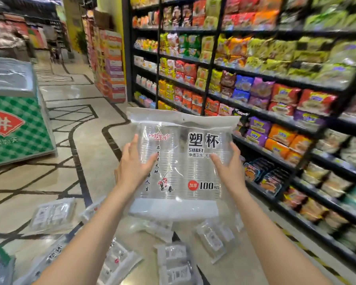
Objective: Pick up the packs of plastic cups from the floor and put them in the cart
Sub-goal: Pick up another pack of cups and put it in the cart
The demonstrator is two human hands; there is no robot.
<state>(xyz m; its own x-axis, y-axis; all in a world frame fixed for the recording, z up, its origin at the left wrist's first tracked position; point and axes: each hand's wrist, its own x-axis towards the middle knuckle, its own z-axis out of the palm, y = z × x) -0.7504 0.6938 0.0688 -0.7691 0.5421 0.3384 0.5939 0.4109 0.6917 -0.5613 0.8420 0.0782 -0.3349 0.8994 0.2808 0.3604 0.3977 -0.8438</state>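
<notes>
Clear plastic pack (179, 161) of cups is held upright between both hands, the left hand (135, 164) gripping its left edge, the right hand (227, 163) its right edge. Below the hands, more packs (52, 215) lie scattered on the floor (84, 124).

both arms reach forward, left hand (135, 163) and right hand (229, 164) raised, fingers gripping.

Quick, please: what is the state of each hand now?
Left hand: grips the pack of plastic cups.
Right hand: grips the same pack.
</notes>
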